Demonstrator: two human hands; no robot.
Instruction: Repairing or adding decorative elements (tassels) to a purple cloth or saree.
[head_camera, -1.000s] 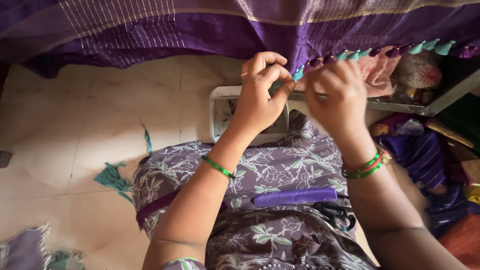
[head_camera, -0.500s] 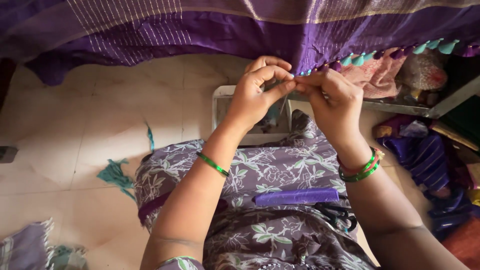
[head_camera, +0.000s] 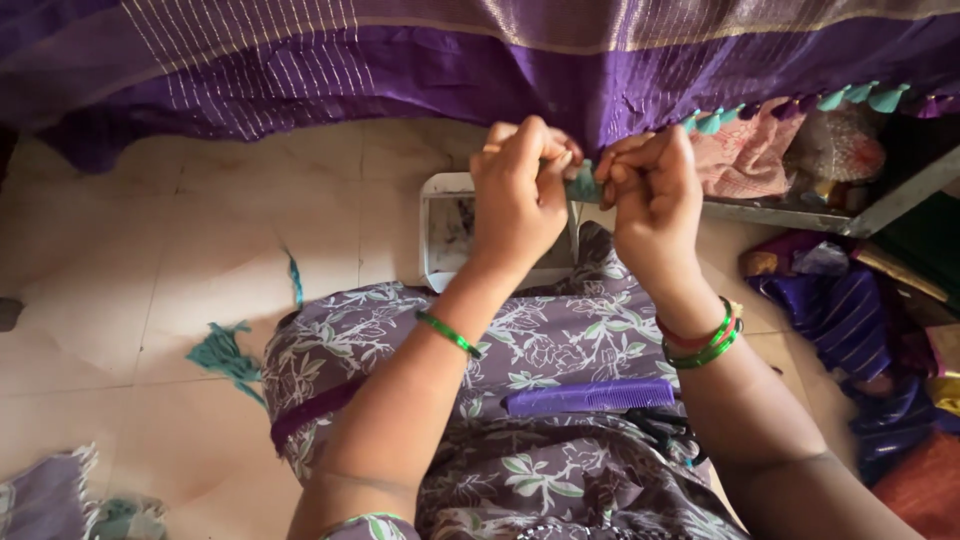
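Between both hands' fingers (head_camera: 560, 165) (pinched): teal tassel (head_camera: 583, 186)

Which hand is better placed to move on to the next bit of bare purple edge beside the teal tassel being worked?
Left, probably. The bare edge of the purple cloth runs off on the left hand's side; finished tassels hang beyond the right hand. Both hands pinch the teal tassel.

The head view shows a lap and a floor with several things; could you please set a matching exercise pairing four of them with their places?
Things:
1. purple plastic comb
2. teal thread scraps
3. white rectangular tray
4. teal tassel

Places:
A. between both hands' fingertips
B. on the floor tiles, left of the knee
C. across the lap
D. on the floor beneath the hands

Pairs: 1-C, 2-B, 3-D, 4-A
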